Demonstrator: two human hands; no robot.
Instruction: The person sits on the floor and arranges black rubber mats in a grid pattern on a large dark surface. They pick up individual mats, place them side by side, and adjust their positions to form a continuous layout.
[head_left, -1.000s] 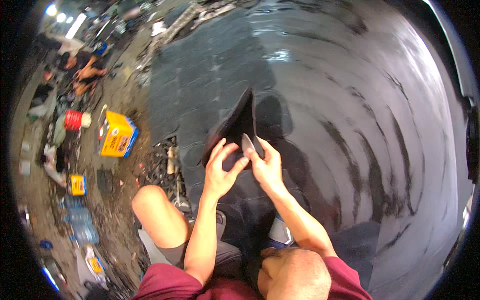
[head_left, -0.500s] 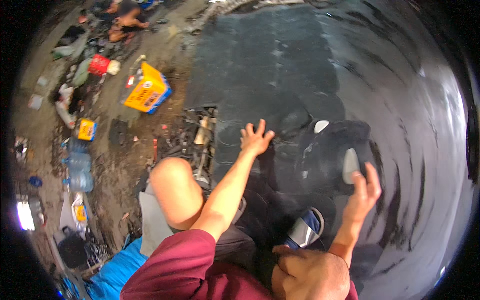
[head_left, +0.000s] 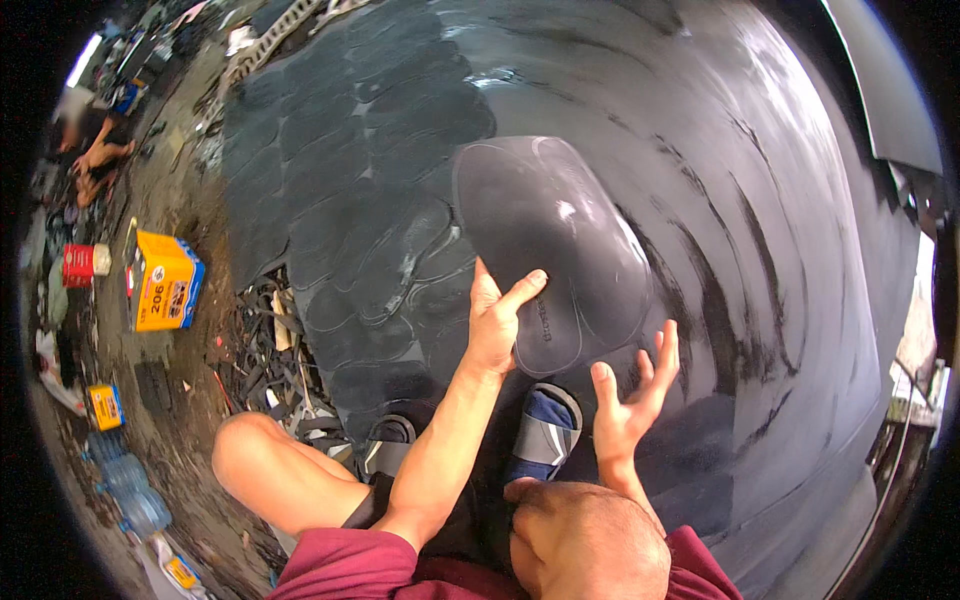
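Note:
A dark, glossy sheet piece point(head_left: 545, 215) with rounded edges and curved sole-like outlines on it stands out from the large dark sheet point(head_left: 800, 290) around it. My left hand point(head_left: 500, 318) grips its lower left edge, with the thumb pressed on top and the other fingers mostly hidden beneath. Off the piece's lower right corner is my right hand point(head_left: 637, 405), its fingers apart and curled upward, holding nothing. To the left, overlapping sole-shaped outlines point(head_left: 370, 200) cover a matte, darker part of the surface.
My feet in sandals point(head_left: 545, 435) are on the dark sheet. Scraps point(head_left: 280, 345) lie along its left edge. Farther left on the dirty floor are a yellow-blue box point(head_left: 165, 285), a red container point(head_left: 80, 265) and blue-tinted bottles point(head_left: 130, 485). Another person point(head_left: 98, 160) sits at the far left.
My left hand, spread flat on the sheet before, now grips the dark piece, which has come up from the surface. My right hand has come off its right side. The view has turned rightward.

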